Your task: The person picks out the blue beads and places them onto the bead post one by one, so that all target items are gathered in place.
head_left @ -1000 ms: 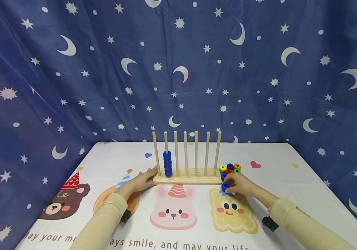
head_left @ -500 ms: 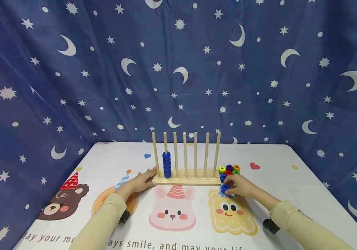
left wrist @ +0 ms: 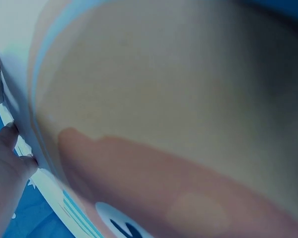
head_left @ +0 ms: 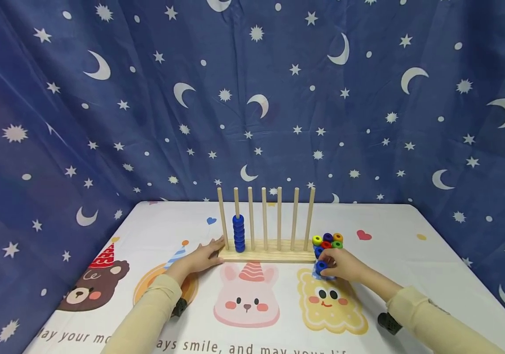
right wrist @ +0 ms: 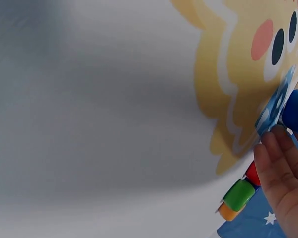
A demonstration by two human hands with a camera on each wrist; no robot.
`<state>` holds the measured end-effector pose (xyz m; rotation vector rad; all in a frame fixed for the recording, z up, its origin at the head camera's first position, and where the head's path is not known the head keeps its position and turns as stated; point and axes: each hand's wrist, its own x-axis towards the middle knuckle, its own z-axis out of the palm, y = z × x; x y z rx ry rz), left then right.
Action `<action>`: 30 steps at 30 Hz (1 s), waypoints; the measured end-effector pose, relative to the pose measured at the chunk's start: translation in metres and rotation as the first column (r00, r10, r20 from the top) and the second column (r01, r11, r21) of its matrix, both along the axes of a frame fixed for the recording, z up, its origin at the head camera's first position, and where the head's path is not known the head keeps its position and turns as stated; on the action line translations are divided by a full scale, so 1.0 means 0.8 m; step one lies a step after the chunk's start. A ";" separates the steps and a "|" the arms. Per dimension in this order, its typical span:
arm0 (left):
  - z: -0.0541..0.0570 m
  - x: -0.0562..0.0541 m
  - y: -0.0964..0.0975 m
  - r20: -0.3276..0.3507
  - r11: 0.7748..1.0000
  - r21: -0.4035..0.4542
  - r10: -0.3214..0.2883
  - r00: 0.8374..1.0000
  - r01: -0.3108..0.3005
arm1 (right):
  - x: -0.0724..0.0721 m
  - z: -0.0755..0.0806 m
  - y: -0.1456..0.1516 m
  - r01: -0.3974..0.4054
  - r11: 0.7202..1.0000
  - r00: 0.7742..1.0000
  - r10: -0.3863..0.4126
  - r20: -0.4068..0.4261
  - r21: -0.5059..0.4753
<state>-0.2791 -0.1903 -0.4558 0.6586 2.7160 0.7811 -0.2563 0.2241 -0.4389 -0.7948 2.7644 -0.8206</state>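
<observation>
A wooden rack (head_left: 266,254) with several upright pegs stands in the middle of the head view. Blue beads (head_left: 238,233) are stacked on its second peg from the left. My left hand (head_left: 199,257) has its fingers spread, fingertips at the rack's left end; part of it shows at the edge of the left wrist view. Beyond the rack's right end, my right hand (head_left: 341,264) pinches a blue bead (head_left: 321,267) between thumb and finger, low over the tablecloth. The right wrist view shows this blue bead (right wrist: 294,111) at the fingertips, the other fingers extended.
Behind the right hand lies a cluster of loose beads: yellow (head_left: 317,240), purple (head_left: 328,237), orange (head_left: 338,237), red (head_left: 325,245), green (head_left: 336,244) and blue (head_left: 319,251). A printed white tablecloth (head_left: 385,236) covers the table. A starry blue curtain (head_left: 217,123) hangs behind.
</observation>
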 end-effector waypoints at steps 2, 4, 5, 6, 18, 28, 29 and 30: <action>0.001 0.001 0.000 0.001 1.000 0.011 -0.001 1.000 0.001 | 0.001 0.000 0.000 -0.008 1.000 1.000 0.008 -0.010 0.002; 0.001 0.001 -0.001 -0.004 1.000 0.015 -0.001 1.000 0.001 | 0.002 0.001 0.000 -0.015 1.000 1.000 0.015 -0.013 0.007; 0.002 0.001 -0.001 -0.006 1.000 0.015 0.000 1.000 0.001 | 0.003 0.001 0.000 -0.027 1.000 0.999 0.027 -0.022 0.012; 0.002 0.001 -0.001 -0.010 1.000 0.013 -0.001 1.000 0.001 | 0.003 0.001 0.000 -0.032 0.999 0.999 0.032 -0.024 0.015; 0.000 0.001 0.000 -0.014 1.000 -0.020 0.001 1.000 -0.001 | 0.006 0.006 -0.002 -0.052 0.999 0.998 0.052 -0.018 0.001; 0.002 0.003 0.001 -0.017 1.000 -0.011 -0.017 1.000 0.017 | 0.003 0.013 -0.007 -0.119 0.993 0.993 0.119 -0.010 -0.016; 0.003 0.003 0.001 -0.020 1.000 -0.009 -0.021 1.000 0.021 | 0.002 0.013 -0.007 -0.125 0.992 0.992 0.124 -0.017 -0.027; 0.003 0.003 0.001 -0.023 1.000 -0.008 -0.025 0.999 0.025 | 0.002 0.013 -0.006 -0.132 0.991 0.991 0.131 -0.026 -0.037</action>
